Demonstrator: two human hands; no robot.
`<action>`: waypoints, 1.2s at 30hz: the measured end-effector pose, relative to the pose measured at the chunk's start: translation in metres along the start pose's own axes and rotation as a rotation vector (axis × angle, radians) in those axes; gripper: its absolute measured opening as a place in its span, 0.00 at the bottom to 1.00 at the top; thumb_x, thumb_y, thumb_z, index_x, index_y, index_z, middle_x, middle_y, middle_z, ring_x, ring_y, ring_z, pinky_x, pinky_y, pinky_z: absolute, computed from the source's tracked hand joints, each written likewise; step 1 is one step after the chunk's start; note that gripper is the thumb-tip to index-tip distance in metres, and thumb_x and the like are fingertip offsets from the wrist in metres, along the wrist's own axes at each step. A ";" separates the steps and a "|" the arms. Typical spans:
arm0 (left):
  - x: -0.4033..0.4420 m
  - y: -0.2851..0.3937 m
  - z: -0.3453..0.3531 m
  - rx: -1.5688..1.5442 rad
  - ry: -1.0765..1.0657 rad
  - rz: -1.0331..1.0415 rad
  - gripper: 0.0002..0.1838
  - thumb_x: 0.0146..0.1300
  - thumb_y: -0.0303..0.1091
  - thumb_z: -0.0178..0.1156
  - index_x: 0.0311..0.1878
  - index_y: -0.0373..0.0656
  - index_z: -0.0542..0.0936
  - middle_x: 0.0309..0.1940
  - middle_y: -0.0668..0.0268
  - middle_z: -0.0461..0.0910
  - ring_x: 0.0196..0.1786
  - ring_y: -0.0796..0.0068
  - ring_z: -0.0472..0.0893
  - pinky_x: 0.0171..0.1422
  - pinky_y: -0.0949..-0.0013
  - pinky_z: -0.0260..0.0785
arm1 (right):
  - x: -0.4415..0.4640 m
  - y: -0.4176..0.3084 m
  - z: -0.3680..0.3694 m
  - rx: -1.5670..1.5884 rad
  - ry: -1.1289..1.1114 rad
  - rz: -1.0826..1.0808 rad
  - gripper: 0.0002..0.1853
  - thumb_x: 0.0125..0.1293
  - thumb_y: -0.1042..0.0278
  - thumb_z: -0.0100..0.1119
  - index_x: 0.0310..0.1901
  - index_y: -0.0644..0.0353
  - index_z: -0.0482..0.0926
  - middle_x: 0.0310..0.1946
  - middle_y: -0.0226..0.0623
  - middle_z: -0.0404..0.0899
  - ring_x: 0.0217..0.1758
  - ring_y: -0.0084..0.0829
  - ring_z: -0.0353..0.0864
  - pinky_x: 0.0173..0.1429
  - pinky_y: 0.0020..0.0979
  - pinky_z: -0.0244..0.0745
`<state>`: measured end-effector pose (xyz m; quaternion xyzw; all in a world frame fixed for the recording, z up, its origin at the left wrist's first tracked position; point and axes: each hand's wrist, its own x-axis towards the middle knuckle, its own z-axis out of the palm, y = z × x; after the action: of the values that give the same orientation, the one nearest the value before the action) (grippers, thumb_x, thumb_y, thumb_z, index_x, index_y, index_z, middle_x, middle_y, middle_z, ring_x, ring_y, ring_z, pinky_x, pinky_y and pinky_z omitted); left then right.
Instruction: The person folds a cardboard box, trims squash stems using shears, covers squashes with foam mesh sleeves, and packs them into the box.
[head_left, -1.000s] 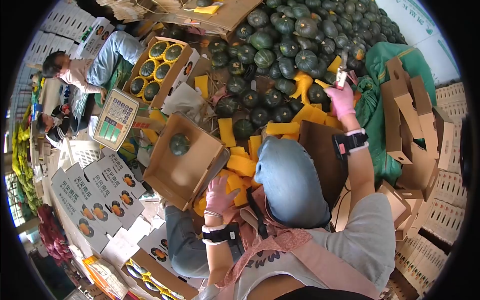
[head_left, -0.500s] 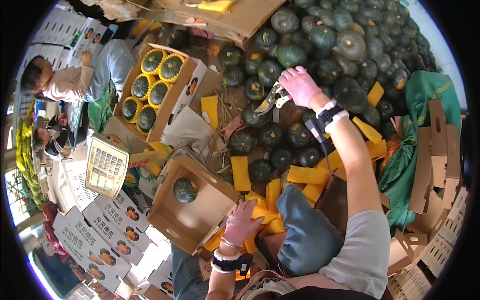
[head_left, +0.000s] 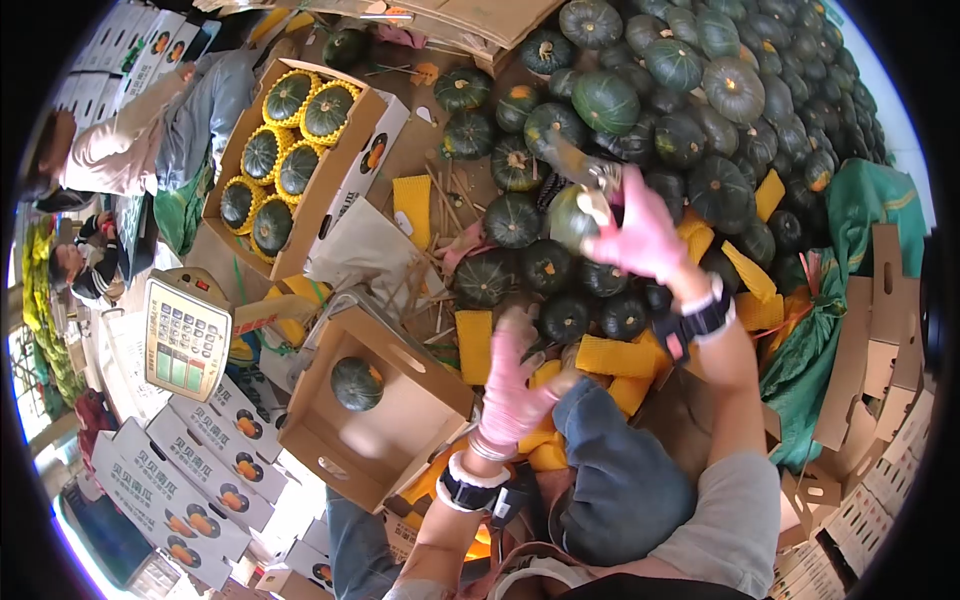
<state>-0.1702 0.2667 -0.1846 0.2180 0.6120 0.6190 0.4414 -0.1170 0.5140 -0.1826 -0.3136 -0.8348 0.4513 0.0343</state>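
Observation:
My right hand, in a pink glove, is closed around pruning shears, blurred by motion, over the edge of the pumpkin pile. A pale green pumpkin is right at its thumb and fingers; whether the hand also grips it I cannot tell. My left hand, gloved in pink too, is held up with fingers apart and nothing in it, close to my knee. Beside it on the left, an open cardboard box contains one dark green pumpkin.
A large pumpkin heap fills the back right. Pumpkins in yellow foam nets sit in another carton. A scale display stands left, above printed boxes. Yellow foam sleeves lie near my knee. Another person is at upper left.
My right hand has come down and nearer with the shears, and the pale green pumpkin is now at its fingers. My left hand has risen from the box edge and moved forward, fingers spreading.

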 end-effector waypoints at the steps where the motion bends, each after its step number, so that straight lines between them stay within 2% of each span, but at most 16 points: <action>1: 0.003 0.003 0.003 -0.323 0.099 -0.053 0.44 0.48 0.31 0.73 0.68 0.43 0.60 0.61 0.53 0.66 0.63 0.57 0.69 0.65 0.57 0.64 | -0.015 -0.005 0.007 0.346 -0.106 -0.001 0.26 0.42 0.66 0.73 0.43 0.60 0.70 0.38 0.33 0.78 0.49 0.28 0.78 0.53 0.34 0.70; 3: 0.013 0.005 -0.003 -0.818 0.103 -0.104 0.49 0.44 0.28 0.74 0.70 0.47 0.57 0.63 0.56 0.65 0.63 0.58 0.69 0.65 0.53 0.65 | -0.031 -0.011 0.051 0.798 -0.253 -0.188 0.25 0.44 0.70 0.72 0.44 0.62 0.70 0.38 0.31 0.75 0.47 0.25 0.76 0.53 0.28 0.69; 6: 0.002 0.008 -0.032 -0.762 0.207 -0.100 0.49 0.40 0.32 0.74 0.67 0.48 0.60 0.58 0.58 0.69 0.61 0.58 0.71 0.63 0.53 0.67 | -0.019 -0.045 0.036 0.606 -0.303 -0.388 0.21 0.48 0.70 0.71 0.41 0.61 0.70 0.33 0.29 0.71 0.38 0.29 0.73 0.45 0.28 0.67; 10: -0.053 0.010 -0.077 -0.756 0.401 0.072 0.45 0.42 0.43 0.74 0.65 0.49 0.63 0.58 0.58 0.71 0.60 0.57 0.72 0.61 0.51 0.69 | 0.070 0.008 0.060 -0.555 0.479 -0.243 0.22 0.47 0.60 0.69 0.42 0.57 0.71 0.40 0.38 0.74 0.41 0.37 0.73 0.45 0.40 0.65; 12: -0.096 -0.008 -0.106 -0.760 0.585 0.052 0.44 0.46 0.58 0.68 0.65 0.50 0.65 0.60 0.61 0.70 0.60 0.58 0.71 0.63 0.44 0.64 | 0.103 0.031 0.068 -0.774 0.530 -0.295 0.24 0.44 0.58 0.69 0.42 0.55 0.72 0.40 0.37 0.72 0.44 0.37 0.72 0.46 0.44 0.63; 13: -0.106 -0.008 -0.111 -0.819 0.646 0.051 0.40 0.49 0.53 0.69 0.64 0.49 0.66 0.59 0.60 0.70 0.58 0.59 0.72 0.63 0.48 0.65 | 0.113 0.036 0.073 -0.851 0.542 -0.310 0.22 0.44 0.59 0.68 0.42 0.54 0.72 0.40 0.37 0.72 0.44 0.37 0.72 0.45 0.43 0.64; 16: -0.116 -0.004 -0.122 -0.280 0.755 -0.124 0.37 0.52 0.45 0.69 0.64 0.47 0.65 0.56 0.60 0.71 0.57 0.60 0.73 0.63 0.52 0.67 | 0.134 0.055 0.086 -1.142 0.575 -0.349 0.12 0.51 0.63 0.58 0.38 0.52 0.74 0.37 0.35 0.72 0.41 0.36 0.73 0.41 0.43 0.66; 17: -0.115 -0.002 -0.121 -0.369 0.750 -0.171 0.37 0.51 0.30 0.69 0.64 0.43 0.63 0.55 0.61 0.71 0.57 0.62 0.73 0.63 0.57 0.68 | 0.134 0.052 0.084 -1.117 0.559 -0.334 0.12 0.51 0.63 0.59 0.38 0.52 0.73 0.35 0.34 0.72 0.40 0.36 0.73 0.40 0.43 0.66; 20: -0.116 -0.022 -0.125 -0.497 0.656 -0.187 0.36 0.55 0.28 0.65 0.66 0.40 0.62 0.54 0.60 0.71 0.55 0.65 0.73 0.62 0.61 0.68 | 0.132 0.047 0.073 -1.031 0.521 -0.296 0.17 0.48 0.59 0.64 0.38 0.52 0.72 0.33 0.32 0.75 0.38 0.34 0.75 0.39 0.42 0.66; 23: -0.111 -0.037 -0.135 -0.215 0.653 -0.338 0.31 0.57 0.26 0.63 0.65 0.37 0.65 0.53 0.60 0.72 0.54 0.67 0.74 0.60 0.66 0.68 | 0.129 0.037 0.059 -0.941 0.469 -0.169 0.26 0.45 0.53 0.69 0.42 0.54 0.70 0.36 0.34 0.77 0.41 0.36 0.76 0.41 0.42 0.67; 26: -0.119 -0.042 -0.147 0.091 0.670 -0.366 0.25 0.59 0.24 0.61 0.61 0.35 0.70 0.51 0.60 0.73 0.54 0.68 0.74 0.59 0.69 0.68 | 0.131 0.027 0.050 -0.832 0.439 -0.004 0.27 0.46 0.53 0.69 0.43 0.58 0.70 0.39 0.39 0.78 0.44 0.40 0.79 0.46 0.43 0.71; 29: -0.109 -0.023 -0.136 0.863 0.632 -0.191 0.22 0.58 0.26 0.62 0.57 0.34 0.73 0.49 0.61 0.74 0.54 0.67 0.75 0.59 0.67 0.68 | 0.123 0.007 0.032 -0.448 0.299 0.256 0.28 0.46 0.55 0.69 0.44 0.62 0.69 0.40 0.44 0.79 0.44 0.43 0.80 0.48 0.39 0.74; 30: -0.101 -0.009 -0.127 1.095 0.615 -0.102 0.22 0.58 0.27 0.63 0.57 0.34 0.73 0.49 0.61 0.74 0.54 0.67 0.75 0.59 0.66 0.68 | 0.114 -0.005 0.024 -0.150 0.197 0.420 0.29 0.45 0.59 0.70 0.44 0.65 0.67 0.35 0.42 0.77 0.37 0.39 0.80 0.44 0.35 0.75; 32: -0.081 0.002 -0.110 0.783 0.569 -0.003 0.26 0.57 0.32 0.66 0.58 0.37 0.71 0.54 0.55 0.73 0.57 0.62 0.73 0.62 0.62 0.64 | 0.111 0.050 0.033 0.066 0.367 0.156 0.26 0.45 0.63 0.70 0.42 0.65 0.67 0.31 0.36 0.74 0.34 0.28 0.76 0.41 0.30 0.73; 34: -0.058 0.000 -0.094 0.186 0.468 0.045 0.35 0.55 0.36 0.68 0.65 0.41 0.65 0.57 0.52 0.70 0.59 0.60 0.71 0.64 0.60 0.63 | 0.086 0.043 0.030 0.577 0.165 0.133 0.20 0.47 0.69 0.68 0.39 0.63 0.69 0.32 0.30 0.73 0.33 0.18 0.72 0.38 0.26 0.72; 36: -0.021 0.005 -0.067 -0.277 0.377 0.074 0.47 0.51 0.38 0.72 0.71 0.46 0.54 0.65 0.56 0.60 0.65 0.60 0.64 0.65 0.57 0.61 | 0.046 0.037 0.036 0.821 -0.060 0.147 0.15 0.48 0.70 0.64 0.38 0.60 0.70 0.33 0.28 0.71 0.33 0.19 0.71 0.38 0.25 0.71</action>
<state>-0.2155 0.2126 -0.1847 0.0579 0.5843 0.7426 0.3221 -0.1483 0.5280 -0.2431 -0.3193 -0.5616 0.7568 0.0997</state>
